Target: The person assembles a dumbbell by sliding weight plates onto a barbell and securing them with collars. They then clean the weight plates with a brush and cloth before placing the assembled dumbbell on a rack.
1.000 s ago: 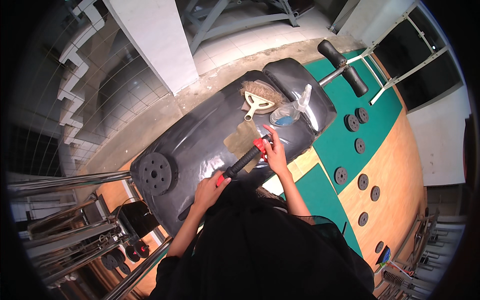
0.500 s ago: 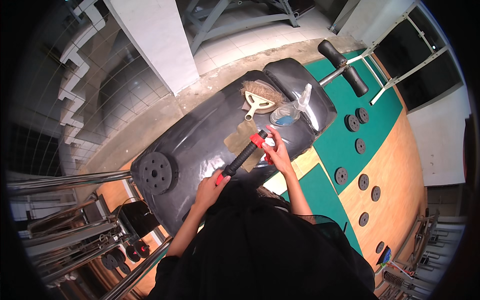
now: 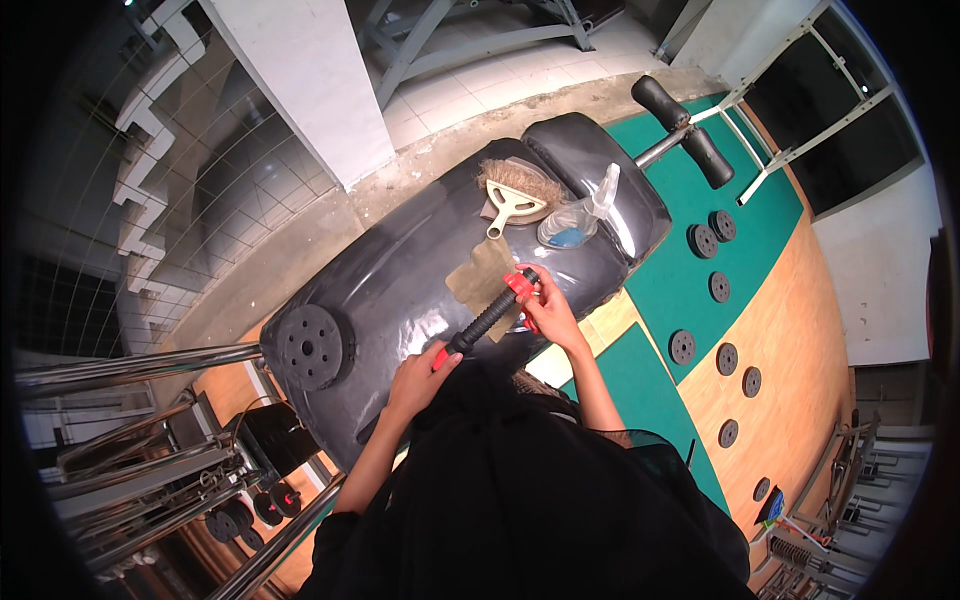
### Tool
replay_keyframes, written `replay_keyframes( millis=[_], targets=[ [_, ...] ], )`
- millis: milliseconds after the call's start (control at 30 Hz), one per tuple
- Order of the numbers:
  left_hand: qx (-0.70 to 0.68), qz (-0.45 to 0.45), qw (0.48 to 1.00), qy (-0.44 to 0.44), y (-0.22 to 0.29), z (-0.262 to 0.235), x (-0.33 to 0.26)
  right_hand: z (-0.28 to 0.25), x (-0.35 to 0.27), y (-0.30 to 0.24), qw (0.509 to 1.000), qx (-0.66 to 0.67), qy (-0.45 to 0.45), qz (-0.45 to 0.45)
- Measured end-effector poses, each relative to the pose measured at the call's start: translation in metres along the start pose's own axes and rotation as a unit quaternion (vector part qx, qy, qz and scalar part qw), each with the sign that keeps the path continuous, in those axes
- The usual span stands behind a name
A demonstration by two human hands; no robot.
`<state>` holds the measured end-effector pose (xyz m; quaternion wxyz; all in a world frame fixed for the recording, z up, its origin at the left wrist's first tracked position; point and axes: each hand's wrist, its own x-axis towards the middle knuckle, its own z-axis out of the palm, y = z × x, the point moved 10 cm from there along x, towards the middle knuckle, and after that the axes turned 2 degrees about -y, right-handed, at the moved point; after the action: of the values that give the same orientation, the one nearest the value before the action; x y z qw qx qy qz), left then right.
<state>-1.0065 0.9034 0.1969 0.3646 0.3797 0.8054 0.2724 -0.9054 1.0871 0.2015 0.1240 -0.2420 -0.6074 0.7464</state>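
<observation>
A black ribbed dumbbell bar (image 3: 487,321) slants over the padded black bench in front of me. My left hand (image 3: 415,384) is closed around its lower end, where a bit of red shows at the fingers. At the upper end, my right hand (image 3: 553,314) has its fingers around a red collar (image 3: 519,284). More red shows under the right palm, partly hidden. Beneath the bar lies a tan cloth (image 3: 478,277). Just beyond are a brush (image 3: 517,198) with a cream handle and a clear spray bottle (image 3: 572,226) with blue liquid.
One black weight plate (image 3: 308,347) rests on the bench (image 3: 390,270) at its left end. Several more plates (image 3: 727,358) lie on the green mat (image 3: 650,300) and wood floor to the right. Chrome bars (image 3: 140,370) and gym frames stand at the left.
My right hand's fingers have curled down closer around the red collar; before, the index finger was raised by the bar's tip. My left hand holds its place.
</observation>
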Motion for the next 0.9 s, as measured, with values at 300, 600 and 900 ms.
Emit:
replay_keyframes(
  millis=[300,600,900],
  targets=[
    [-0.151,-0.01,0.982,-0.108,-0.009,0.016,0.0,-0.017,-0.001,0.01,0.998,-0.062,-0.016,0.001],
    [-0.094,-0.002,0.993,-0.071,-0.001,0.006,0.006,-0.007,0.004,-0.018,0.99,-0.072,0.121,-0.025],
    [-0.072,-0.028,0.994,-0.073,-0.018,0.025,-0.001,-0.009,0.007,0.011,0.991,-0.104,0.068,0.04]
  ],
)
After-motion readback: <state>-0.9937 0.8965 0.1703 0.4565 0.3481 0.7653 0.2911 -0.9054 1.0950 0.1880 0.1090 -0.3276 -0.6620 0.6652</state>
